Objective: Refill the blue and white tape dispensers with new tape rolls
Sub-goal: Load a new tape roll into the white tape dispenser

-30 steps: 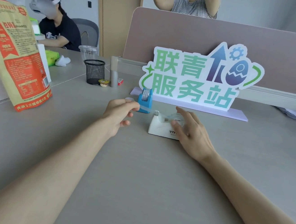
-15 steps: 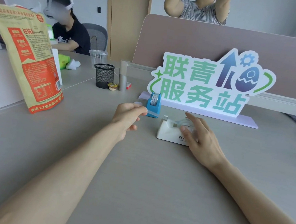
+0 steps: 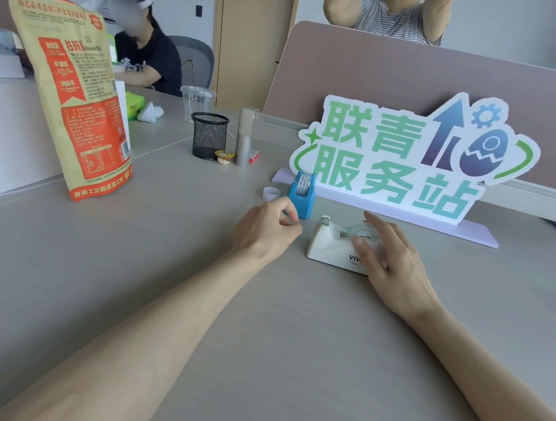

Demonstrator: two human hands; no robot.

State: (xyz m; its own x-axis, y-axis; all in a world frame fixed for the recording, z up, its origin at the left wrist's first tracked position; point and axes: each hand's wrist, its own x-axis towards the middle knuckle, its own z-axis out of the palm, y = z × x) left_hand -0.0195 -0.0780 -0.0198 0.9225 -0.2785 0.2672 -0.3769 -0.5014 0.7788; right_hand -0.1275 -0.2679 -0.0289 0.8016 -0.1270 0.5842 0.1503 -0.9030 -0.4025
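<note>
Left hand (image 3: 269,231) sits just left of frame centre, fingers curled in, thumb and forefinger pinched together; can't tell whether anything is between them. Right hand (image 3: 391,258), right of centre, is spread over the white tape dispenser (image 3: 329,245), fingers draped on the clear tape roll (image 3: 358,230) in its cradle, thumb pressed against the dispenser's near side, so it's grasping the body w/ the roll under the fingertips. White dispenser rests flat on the grey table (image 3: 272,362), cutter end pointing left, just right of the left hand. Blue tape dispenser (image 3: 301,195) stands upright right behind the left hand's knuckles, a roll w/ printed marks seated in its top. A small white ring (image 3: 270,193) lies on the table just left of the blue one. Behind both, centre-right, a green-lettered sign (image 3: 407,158) on a pale purple base. Upper left: a tall orange-and-tan bag (image 3: 76,99). Upper middle: a black mesh cup (image 3: 208,135), small yellow-lidded tub (image 3: 224,156) beside it.
</note>
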